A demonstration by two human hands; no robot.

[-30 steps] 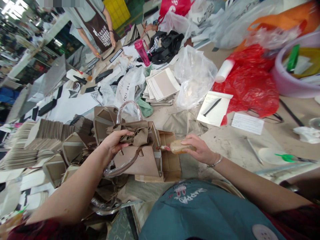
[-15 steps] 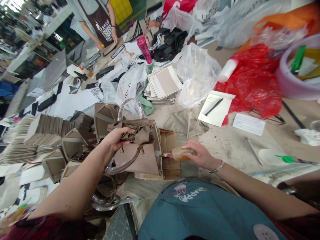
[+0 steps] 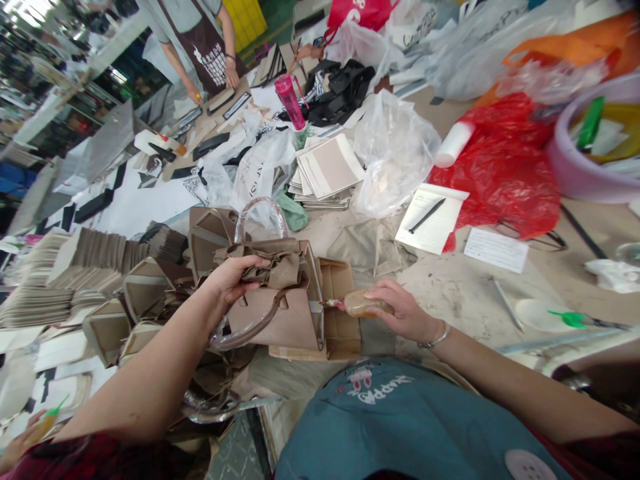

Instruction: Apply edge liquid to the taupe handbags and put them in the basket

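Observation:
My left hand [image 3: 227, 283] grips the top of a taupe handbag [image 3: 280, 313], fingers closed on the brown cloth bundle [image 3: 273, 261] stuffed in its mouth. The bag's handles are wrapped in clear plastic. My right hand [image 3: 403, 310] is closed round a small amber glue bottle [image 3: 361, 304]. Its reddish nozzle points left and touches the bag's right side edge. The bag lies over a brown cardboard piece [image 3: 343, 313].
More taupe bags [image 3: 150, 293] and stacks of cut card [image 3: 60, 280] lie to the left. A pile of beige panels [image 3: 327, 170], clear plastic bags, a notepad with pen [image 3: 433, 217], a red bag [image 3: 500, 167] and a lilac basin [image 3: 590, 147] are beyond. Another person [image 3: 200, 40] works at the far end.
My right hand and the bottle have shifted slightly down and left along the bag's side edge. My left hand keeps its grip.

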